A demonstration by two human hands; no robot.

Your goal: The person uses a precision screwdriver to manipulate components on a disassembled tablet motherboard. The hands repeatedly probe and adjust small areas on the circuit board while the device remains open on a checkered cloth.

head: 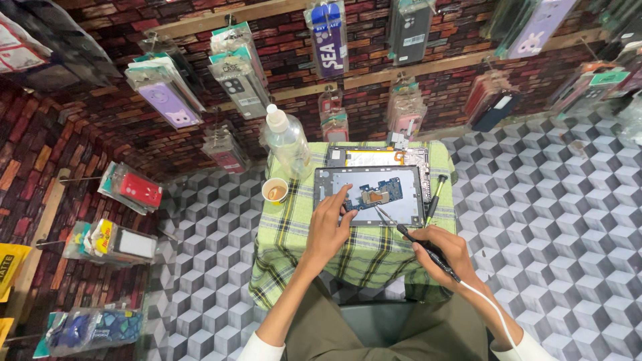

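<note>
An opened tablet (369, 195) lies on a small table under a green plaid cloth (294, 234), its blue circuit board (381, 192) exposed. My left hand (328, 224) rests on the tablet's near left edge, fingertips pressing the frame. My right hand (441, 251) grips a black corded pen-shaped tool (428, 253) like a pencil; its thin metal tip (384, 215) reaches toward the board. A white cord (488, 307) runs from the tool back along my right forearm.
Behind the tablet lies a second opened device panel (378, 157). A clear plastic bottle (286, 139) and a paper cup of brown drink (275, 190) stand at the table's left; a screwdriver (435, 197) lies at the right. Packaged phone cases (167, 93) hang on the brick-patterned walls.
</note>
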